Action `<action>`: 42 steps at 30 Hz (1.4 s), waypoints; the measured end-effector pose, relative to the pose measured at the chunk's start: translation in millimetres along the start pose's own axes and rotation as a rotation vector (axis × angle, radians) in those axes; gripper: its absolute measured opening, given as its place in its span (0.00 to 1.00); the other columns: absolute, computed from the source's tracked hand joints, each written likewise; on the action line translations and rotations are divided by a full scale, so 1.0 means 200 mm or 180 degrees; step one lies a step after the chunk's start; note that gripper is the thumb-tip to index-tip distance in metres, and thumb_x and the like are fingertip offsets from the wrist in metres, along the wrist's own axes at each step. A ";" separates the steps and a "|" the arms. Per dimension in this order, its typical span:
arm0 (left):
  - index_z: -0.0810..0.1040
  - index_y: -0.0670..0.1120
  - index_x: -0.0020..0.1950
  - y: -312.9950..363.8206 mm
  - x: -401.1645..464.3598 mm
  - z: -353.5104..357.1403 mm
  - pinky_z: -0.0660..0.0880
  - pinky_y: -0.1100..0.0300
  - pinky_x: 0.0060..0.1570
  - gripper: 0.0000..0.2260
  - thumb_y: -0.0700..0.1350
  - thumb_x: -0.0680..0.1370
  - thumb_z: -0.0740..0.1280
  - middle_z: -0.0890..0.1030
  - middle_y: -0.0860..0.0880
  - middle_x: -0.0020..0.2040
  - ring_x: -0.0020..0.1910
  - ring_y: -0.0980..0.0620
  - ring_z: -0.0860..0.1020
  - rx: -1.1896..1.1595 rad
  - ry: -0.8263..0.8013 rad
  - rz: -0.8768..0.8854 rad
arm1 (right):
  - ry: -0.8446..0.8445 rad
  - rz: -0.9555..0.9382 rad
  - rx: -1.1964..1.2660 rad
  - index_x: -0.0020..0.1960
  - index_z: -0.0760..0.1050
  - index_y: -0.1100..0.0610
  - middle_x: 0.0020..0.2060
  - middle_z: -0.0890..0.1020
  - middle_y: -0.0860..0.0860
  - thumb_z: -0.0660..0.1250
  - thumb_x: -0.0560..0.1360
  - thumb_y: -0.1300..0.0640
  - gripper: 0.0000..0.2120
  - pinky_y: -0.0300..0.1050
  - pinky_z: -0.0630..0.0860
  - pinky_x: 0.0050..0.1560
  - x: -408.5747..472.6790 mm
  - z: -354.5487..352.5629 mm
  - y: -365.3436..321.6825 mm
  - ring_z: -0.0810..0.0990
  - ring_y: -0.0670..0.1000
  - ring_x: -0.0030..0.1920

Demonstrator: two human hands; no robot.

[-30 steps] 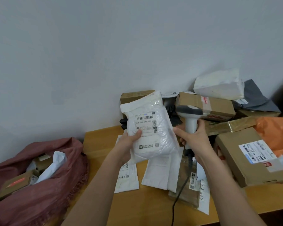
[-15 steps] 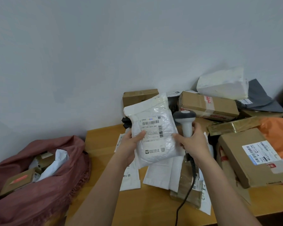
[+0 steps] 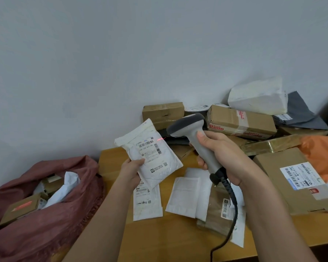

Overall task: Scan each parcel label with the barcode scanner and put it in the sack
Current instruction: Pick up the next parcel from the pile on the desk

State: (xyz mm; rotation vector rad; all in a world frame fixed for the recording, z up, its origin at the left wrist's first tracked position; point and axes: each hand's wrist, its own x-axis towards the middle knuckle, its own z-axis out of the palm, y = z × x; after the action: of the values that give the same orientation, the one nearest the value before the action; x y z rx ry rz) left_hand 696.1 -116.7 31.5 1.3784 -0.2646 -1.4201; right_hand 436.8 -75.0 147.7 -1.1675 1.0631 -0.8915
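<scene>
Scanning the white parcel

My left hand (image 3: pixel 133 172) tilts the parcel (image 3: pixel 150 154) so the scanner (image 3: pixel 195 137), gripped by my right hand (image 3: pixel 229 159), lights its label (image 3: pixel 150 148).

We now hold the white parcel (image 3: pixel 150 157) in our left hand (image 3: pixel 133 171) alone, tilted and lower, out at nine o'clock from the scanner. Our right hand (image 3: pixel 222 157) no longer touches the parcel; it grips the barcode scanner (image 3: pixel 195 137) lifted off the table, head aimed toward nine o'clock. A red scan line (image 3: pixel 161 138) now falls at the label's upper right edge.
</scene>
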 end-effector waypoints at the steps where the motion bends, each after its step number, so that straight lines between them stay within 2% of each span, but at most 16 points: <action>1: 0.69 0.38 0.71 0.00 0.00 -0.01 0.73 0.35 0.61 0.21 0.28 0.79 0.61 0.77 0.37 0.64 0.61 0.36 0.77 -0.0002 0.0043 -0.0002 | -0.0026 -0.0015 0.0002 0.57 0.78 0.56 0.37 0.78 0.56 0.61 0.83 0.47 0.14 0.42 0.73 0.30 -0.02 0.01 -0.02 0.76 0.51 0.29; 4: 0.69 0.39 0.71 0.01 0.01 -0.04 0.73 0.36 0.60 0.21 0.28 0.79 0.61 0.76 0.37 0.65 0.61 0.36 0.77 0.0020 0.0159 -0.0007 | -0.0075 -0.0046 0.0090 0.56 0.78 0.57 0.40 0.78 0.57 0.61 0.82 0.48 0.14 0.41 0.72 0.28 -0.07 0.02 -0.07 0.76 0.50 0.28; 8: 0.69 0.39 0.71 0.00 0.02 -0.07 0.75 0.39 0.57 0.20 0.28 0.79 0.61 0.76 0.37 0.65 0.62 0.36 0.77 0.0002 0.0249 -0.0027 | -0.0076 -0.0041 0.0139 0.51 0.78 0.60 0.30 0.77 0.49 0.61 0.82 0.48 0.16 0.38 0.70 0.25 -0.12 0.02 -0.12 0.74 0.48 0.25; 12: 0.69 0.38 0.71 0.00 0.02 -0.09 0.75 0.40 0.53 0.20 0.28 0.79 0.60 0.76 0.37 0.66 0.62 0.36 0.76 -0.0032 0.0273 -0.0076 | -0.0087 -0.0036 0.0167 0.50 0.76 0.62 0.25 0.76 0.47 0.60 0.82 0.48 0.17 0.37 0.69 0.23 -0.16 0.03 -0.16 0.73 0.48 0.23; 20: 0.69 0.39 0.71 -0.02 0.04 -0.13 0.76 0.39 0.51 0.21 0.27 0.79 0.60 0.76 0.37 0.65 0.61 0.36 0.77 -0.0072 0.0305 -0.0043 | -0.0245 -0.0074 0.0270 0.51 0.76 0.64 0.24 0.78 0.46 0.59 0.80 0.47 0.19 0.36 0.69 0.23 -0.23 0.04 -0.21 0.72 0.47 0.22; 24: 0.69 0.39 0.70 -0.03 0.04 -0.16 0.77 0.41 0.43 0.21 0.27 0.78 0.61 0.77 0.37 0.64 0.55 0.38 0.78 -0.0098 0.0342 0.0005 | -0.0340 -0.0099 0.0291 0.51 0.76 0.66 0.24 0.76 0.50 0.61 0.74 0.44 0.24 0.37 0.68 0.22 -0.25 0.05 -0.23 0.72 0.47 0.22; 27: 0.70 0.39 0.71 -0.04 0.05 -0.19 0.76 0.40 0.47 0.21 0.27 0.78 0.61 0.77 0.38 0.65 0.57 0.37 0.78 -0.0095 0.0321 0.0023 | -0.0387 -0.0086 0.0268 0.51 0.76 0.67 0.24 0.75 0.51 0.63 0.71 0.43 0.26 0.37 0.68 0.22 -0.25 0.07 -0.24 0.71 0.48 0.22; 33: 0.70 0.39 0.71 -0.01 0.03 -0.26 0.74 0.36 0.58 0.21 0.27 0.79 0.61 0.76 0.37 0.65 0.62 0.35 0.76 -0.0252 0.0265 0.0040 | -0.0527 0.0003 0.0354 0.51 0.77 0.65 0.24 0.78 0.49 0.63 0.72 0.44 0.23 0.37 0.69 0.21 -0.23 0.16 -0.25 0.72 0.48 0.22; 37: 0.68 0.39 0.72 0.02 0.00 -0.37 0.70 0.34 0.63 0.21 0.28 0.80 0.60 0.76 0.37 0.66 0.63 0.35 0.76 -0.0467 0.0320 0.0098 | -0.0553 -0.0063 0.0323 0.55 0.77 0.66 0.27 0.76 0.55 0.63 0.72 0.42 0.27 0.37 0.70 0.22 -0.17 0.27 -0.22 0.73 0.49 0.24; 40: 0.67 0.41 0.73 0.09 -0.04 -0.48 0.70 0.35 0.64 0.20 0.32 0.81 0.60 0.75 0.38 0.68 0.63 0.37 0.76 -0.0916 0.0445 0.0419 | -0.0523 -0.0100 0.0460 0.56 0.79 0.64 0.34 0.76 0.61 0.65 0.72 0.41 0.27 0.38 0.71 0.23 -0.10 0.39 -0.19 0.73 0.49 0.26; 42: 0.64 0.46 0.75 0.15 -0.06 -0.60 0.74 0.36 0.60 0.21 0.37 0.83 0.61 0.76 0.43 0.67 0.60 0.40 0.78 -0.1244 0.0787 0.0728 | -0.0500 -0.0019 0.0590 0.56 0.78 0.63 0.35 0.76 0.60 0.66 0.71 0.41 0.26 0.38 0.71 0.23 -0.05 0.47 -0.16 0.74 0.49 0.26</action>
State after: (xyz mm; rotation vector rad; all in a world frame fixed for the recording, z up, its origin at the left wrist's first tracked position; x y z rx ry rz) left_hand 805.9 -60.2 25.4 1.1438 0.0188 -1.0342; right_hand 523.7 -45.5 186.9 -1.0673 0.8321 -0.8688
